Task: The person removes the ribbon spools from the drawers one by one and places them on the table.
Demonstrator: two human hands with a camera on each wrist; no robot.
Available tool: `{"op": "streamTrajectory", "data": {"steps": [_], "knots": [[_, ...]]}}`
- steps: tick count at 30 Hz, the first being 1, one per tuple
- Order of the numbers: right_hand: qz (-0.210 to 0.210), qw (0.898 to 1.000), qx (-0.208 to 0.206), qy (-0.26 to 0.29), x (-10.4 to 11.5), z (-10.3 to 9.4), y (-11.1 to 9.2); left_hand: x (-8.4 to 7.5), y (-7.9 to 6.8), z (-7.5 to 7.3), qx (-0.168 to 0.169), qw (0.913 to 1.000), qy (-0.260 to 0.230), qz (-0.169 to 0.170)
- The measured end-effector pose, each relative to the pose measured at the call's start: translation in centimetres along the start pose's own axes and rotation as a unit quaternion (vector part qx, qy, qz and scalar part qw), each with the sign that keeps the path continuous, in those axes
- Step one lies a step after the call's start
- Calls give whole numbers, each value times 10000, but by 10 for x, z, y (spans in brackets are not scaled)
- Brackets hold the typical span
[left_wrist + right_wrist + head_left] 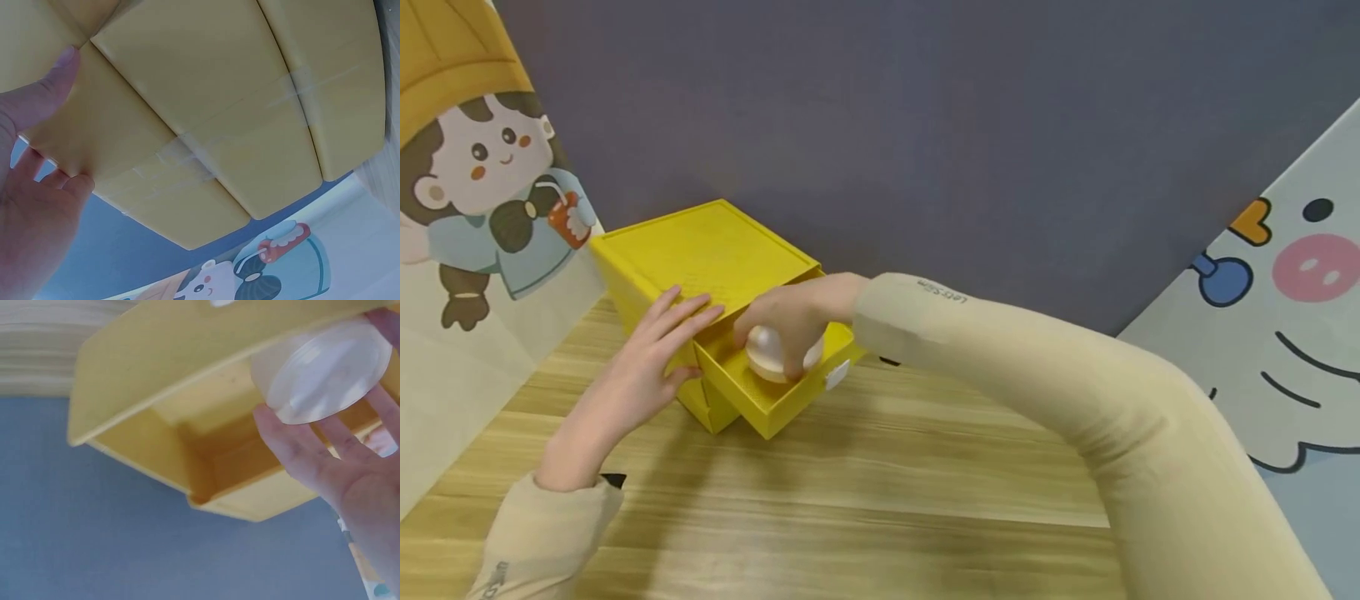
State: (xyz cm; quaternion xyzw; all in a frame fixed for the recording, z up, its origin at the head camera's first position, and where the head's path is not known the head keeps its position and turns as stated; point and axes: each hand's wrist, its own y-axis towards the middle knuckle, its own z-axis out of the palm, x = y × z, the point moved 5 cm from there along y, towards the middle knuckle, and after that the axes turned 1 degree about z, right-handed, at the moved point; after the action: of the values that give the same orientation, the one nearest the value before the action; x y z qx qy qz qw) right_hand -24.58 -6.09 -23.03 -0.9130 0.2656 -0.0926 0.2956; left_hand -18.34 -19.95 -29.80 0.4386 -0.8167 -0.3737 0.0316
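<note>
A yellow drawer cabinet stands on the wooden surface, its top drawer pulled out. My left hand rests at the cabinet's upper edge, fingers stretched over the top. In the left wrist view, the thumb of my left hand lies against the cabinet's side, which has clear tape across it. Inside the drawer my right hand grips a round white tub from above. The right wrist view shows the fingers of my right hand spread around the tub's smooth, shiny round face.
A small white handle sits on the drawer front. Behind the cabinet rises a dark blue-grey wall. Cartoon panels flank the space: a chef figure at left, a pink-nosed character at right. Wooden surface spreads in front.
</note>
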Motion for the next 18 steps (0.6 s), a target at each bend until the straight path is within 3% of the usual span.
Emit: {"op": "streamTrajectory", "data": {"steps": [8, 13, 18], "knots": [[209, 9979, -489, 378, -30, -10, -31, -1, -1, 3, -4, 10000, 19, -32], [465, 9915, -1013, 671, -61, -19, -58, -1, 1, 3, -3, 10000, 29, -48], [865, 9844, -1262, 871, -96, -17, -79, 0, 1, 3, -43, 10000, 19, -19]]}}
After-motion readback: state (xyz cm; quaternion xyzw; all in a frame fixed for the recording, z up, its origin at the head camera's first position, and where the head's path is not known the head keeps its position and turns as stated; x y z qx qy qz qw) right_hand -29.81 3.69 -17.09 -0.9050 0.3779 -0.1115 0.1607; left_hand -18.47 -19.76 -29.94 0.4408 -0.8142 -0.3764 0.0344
